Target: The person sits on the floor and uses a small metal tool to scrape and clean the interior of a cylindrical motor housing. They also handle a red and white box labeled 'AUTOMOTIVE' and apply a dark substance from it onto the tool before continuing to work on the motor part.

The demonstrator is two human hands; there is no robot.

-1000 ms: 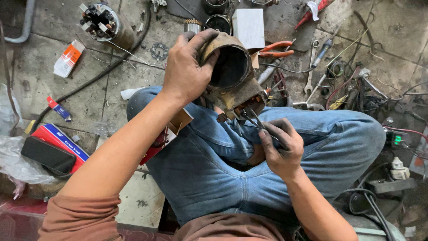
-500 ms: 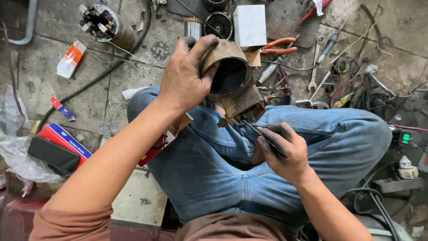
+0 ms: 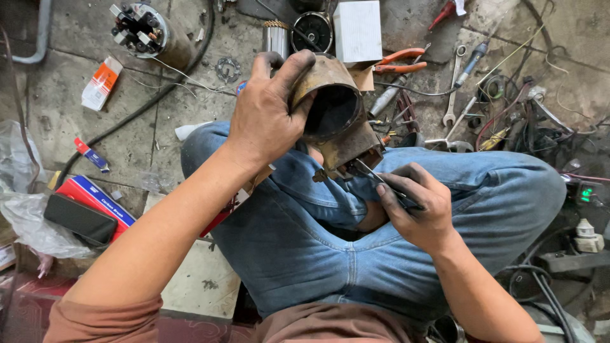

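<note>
Head view, frame centre: the person is sitting cross-legged on the floor in blue jeans (image 3: 381, 254). The left hand (image 3: 270, 117) is clamped on a rusty cylindrical metal housing (image 3: 337, 121), fingers curled over its upper rim and thumb on the outer wall. The housing is resting above the raised knee, just above the middle of the frame, tilted so that its dark open bore is facing the camera.

Centre right: the right hand (image 3: 419, 206) is closed around a thin dark tool (image 3: 381, 181) (its exact type cannot be told). The tool's tip is touching the lower edge of the housing, where small fittings are projecting.

Upper part of the frame: orange-handled pliers (image 3: 397, 60) are lying just beside a white box (image 3: 358, 28); a wrench (image 3: 454, 86) and a tangle of wires (image 3: 515, 111) are lying further right. A round motor part (image 3: 146, 32) with clips is standing at the upper left, near an orange and white packet (image 3: 101, 82).

Left edge: a black phone (image 3: 79, 219) is resting on a red and blue box (image 3: 105, 200), next to a clear plastic bag (image 3: 22, 216).
</note>
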